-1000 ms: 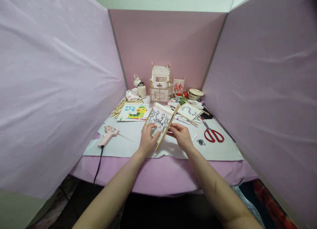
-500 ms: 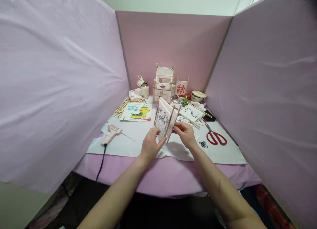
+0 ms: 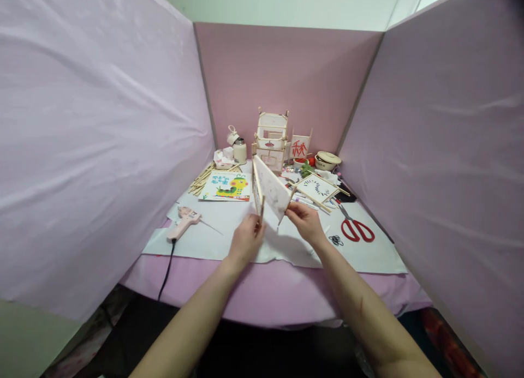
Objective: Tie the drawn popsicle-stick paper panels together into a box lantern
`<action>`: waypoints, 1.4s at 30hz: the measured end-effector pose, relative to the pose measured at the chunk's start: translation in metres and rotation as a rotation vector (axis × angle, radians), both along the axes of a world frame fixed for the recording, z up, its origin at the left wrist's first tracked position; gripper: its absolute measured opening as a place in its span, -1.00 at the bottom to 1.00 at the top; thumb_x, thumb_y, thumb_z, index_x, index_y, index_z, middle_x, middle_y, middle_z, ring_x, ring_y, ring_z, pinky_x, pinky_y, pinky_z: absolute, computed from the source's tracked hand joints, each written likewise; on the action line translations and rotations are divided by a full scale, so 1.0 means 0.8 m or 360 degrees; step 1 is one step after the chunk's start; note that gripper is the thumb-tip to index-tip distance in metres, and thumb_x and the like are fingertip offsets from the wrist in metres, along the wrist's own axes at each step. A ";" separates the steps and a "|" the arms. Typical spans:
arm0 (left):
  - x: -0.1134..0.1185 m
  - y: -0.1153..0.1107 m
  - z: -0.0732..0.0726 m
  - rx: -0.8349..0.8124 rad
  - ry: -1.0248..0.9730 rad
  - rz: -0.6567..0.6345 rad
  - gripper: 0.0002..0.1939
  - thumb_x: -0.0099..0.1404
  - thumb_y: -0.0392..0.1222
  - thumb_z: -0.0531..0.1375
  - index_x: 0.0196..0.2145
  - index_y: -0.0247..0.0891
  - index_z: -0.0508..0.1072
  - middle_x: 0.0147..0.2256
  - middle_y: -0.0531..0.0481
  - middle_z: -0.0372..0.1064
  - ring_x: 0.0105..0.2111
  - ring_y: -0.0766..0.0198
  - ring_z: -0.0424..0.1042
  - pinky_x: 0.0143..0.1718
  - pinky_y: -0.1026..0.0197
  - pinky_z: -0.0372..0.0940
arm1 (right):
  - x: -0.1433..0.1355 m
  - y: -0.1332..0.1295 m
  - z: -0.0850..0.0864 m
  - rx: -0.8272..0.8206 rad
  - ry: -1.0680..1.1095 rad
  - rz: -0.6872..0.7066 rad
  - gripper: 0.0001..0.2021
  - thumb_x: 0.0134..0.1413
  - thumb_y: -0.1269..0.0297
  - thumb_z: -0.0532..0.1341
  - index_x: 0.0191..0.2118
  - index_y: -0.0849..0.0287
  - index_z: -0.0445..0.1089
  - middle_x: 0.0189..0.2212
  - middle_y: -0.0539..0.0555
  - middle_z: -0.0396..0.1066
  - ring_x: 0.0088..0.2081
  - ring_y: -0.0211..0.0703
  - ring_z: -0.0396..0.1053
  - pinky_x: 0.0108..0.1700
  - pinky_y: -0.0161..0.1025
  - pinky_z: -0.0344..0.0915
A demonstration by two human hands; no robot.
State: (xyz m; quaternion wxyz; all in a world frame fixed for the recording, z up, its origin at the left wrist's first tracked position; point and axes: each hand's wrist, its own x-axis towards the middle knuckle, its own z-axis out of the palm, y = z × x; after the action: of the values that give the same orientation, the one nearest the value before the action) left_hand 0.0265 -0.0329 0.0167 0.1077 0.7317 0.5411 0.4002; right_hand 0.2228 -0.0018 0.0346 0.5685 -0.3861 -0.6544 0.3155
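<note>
Two stick-framed paper panels stand in a V over the table, meeting at their far edge. My left hand (image 3: 248,237) is closed on the near edge of the left panel (image 3: 257,191), which shows nearly edge-on. The right panel (image 3: 273,189) turns its pale face toward the left, and my right hand (image 3: 302,219) pinches its near edge. Behind the panels rises a lantern-like stick frame (image 3: 272,135) with paper sides. Right of my right hand lie a black tangle of cord (image 3: 336,240) and red-handled scissors (image 3: 357,229).
A pink glue gun (image 3: 185,223) with a black cable lies at the left. Behind it are a caterpillar picture (image 3: 227,186), sticks (image 3: 200,179) and a jar (image 3: 239,151). At right are another framed panel (image 3: 317,187) and a lidded bowl (image 3: 327,160).
The two panels have spread apart at their near edges. My left hand has moved slightly left with its panel, whose drawn face has turned out of sight. My right hand has hardly moved.
</note>
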 end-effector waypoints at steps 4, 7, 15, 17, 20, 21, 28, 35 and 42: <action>-0.044 -0.016 -0.001 -0.0014 0.0006 0.0209 -0.83 0.33 -0.12 0.06 -0.38 -0.22 0.30 -0.40 0.00 0.33 -0.38 0.22 0.36 -0.34 0.20 0.25 | 0.028 0.054 -0.005 -0.0069 0.0056 -0.0080 -0.75 0.00 0.15 0.23 -0.24 0.18 0.49 -0.31 0.05 0.53 -0.27 -0.13 0.46 -0.14 -0.16 0.41; -0.063 -0.033 -0.007 0.0009 -0.0059 0.0235 -0.82 0.35 -0.11 0.04 -0.37 -0.21 0.29 -0.39 0.01 0.32 -0.36 0.23 0.35 -0.32 0.22 0.26 | 0.038 0.095 -0.012 -0.0093 0.0083 -0.0156 -0.72 0.01 0.13 0.18 -0.24 0.20 0.48 -0.32 0.05 0.52 -0.29 -0.15 0.46 -0.15 -0.16 0.42; -0.063 -0.043 -0.024 0.0049 -0.0094 0.0057 -0.76 0.36 -0.08 0.04 -0.43 -0.20 0.19 -0.44 0.06 0.20 -0.42 0.28 0.28 -0.35 0.24 0.26 | 0.059 0.134 -0.021 -0.0196 -0.0211 -0.0511 -0.69 0.04 0.12 0.13 -0.24 0.20 0.50 -0.35 0.07 0.54 -0.34 -0.17 0.48 -0.24 -0.25 0.39; -0.064 -0.042 -0.025 0.0045 -0.0108 0.0047 -0.76 0.36 -0.08 0.05 -0.43 -0.20 0.18 -0.44 0.07 0.20 -0.43 0.29 0.27 -0.35 0.25 0.25 | 0.092 0.129 -0.016 -0.0251 -0.0349 -0.0682 -0.68 0.05 0.14 0.12 -0.21 0.23 0.49 -0.35 0.11 0.54 -0.34 -0.15 0.48 -0.26 -0.26 0.37; -0.063 -0.042 -0.025 0.0033 -0.0131 0.0034 -0.77 0.36 -0.08 0.06 -0.43 -0.21 0.19 -0.44 0.07 0.20 -0.42 0.30 0.27 -0.35 0.25 0.25 | 0.144 0.115 -0.006 -0.0350 -0.0631 -0.0911 -0.71 0.03 0.22 0.13 -0.26 0.29 0.50 -0.36 0.17 0.53 -0.33 -0.09 0.48 -0.24 -0.23 0.33; -0.063 -0.042 -0.025 0.0029 -0.0136 0.0030 -0.77 0.36 -0.08 0.06 -0.43 -0.21 0.19 -0.44 0.07 0.20 -0.42 0.30 0.28 -0.35 0.25 0.25 | 0.157 0.111 -0.004 -0.0379 -0.0743 -0.0949 -0.74 0.01 0.24 0.15 -0.29 0.29 0.51 -0.37 0.18 0.53 -0.32 -0.08 0.47 -0.22 -0.23 0.31; -0.060 -0.044 -0.025 0.0020 -0.0178 0.0023 -0.75 0.36 -0.05 0.06 -0.43 -0.21 0.20 -0.44 0.07 0.21 -0.42 0.29 0.29 -0.34 0.23 0.27 | 0.147 0.114 -0.010 -0.0530 -0.1429 -0.0909 -0.85 -0.11 0.33 0.27 -0.36 0.24 0.54 -0.30 0.23 0.53 -0.19 0.01 0.43 -0.17 -0.23 0.24; -0.062 -0.044 -0.025 -0.0008 -0.0238 -0.0010 -0.76 0.35 -0.04 0.07 -0.42 -0.21 0.22 -0.43 0.07 0.20 -0.42 0.29 0.30 -0.33 0.23 0.30 | 0.131 0.128 -0.006 -0.0579 -0.1630 -0.0949 -0.86 -0.13 0.51 0.22 -0.41 0.34 0.54 -0.32 0.38 0.52 -0.18 0.06 0.45 -0.15 -0.21 0.25; -0.062 -0.041 -0.027 0.0004 -0.0236 -0.0019 -0.75 0.35 -0.04 0.07 -0.43 -0.21 0.22 -0.43 0.06 0.21 -0.41 0.29 0.31 -0.34 0.24 0.31 | 0.154 0.083 0.032 -0.0264 -0.1312 -0.1104 -0.74 0.10 0.31 0.10 -0.25 0.26 0.53 -0.30 0.20 0.54 -0.24 -0.05 0.46 -0.17 -0.25 0.27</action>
State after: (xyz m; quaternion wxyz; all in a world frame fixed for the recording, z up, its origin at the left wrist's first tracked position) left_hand -0.0227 -0.0658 -0.0046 0.1489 0.7033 0.5268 0.4535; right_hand 0.3462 0.0648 0.0603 0.3032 -0.7146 -0.6302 -0.0174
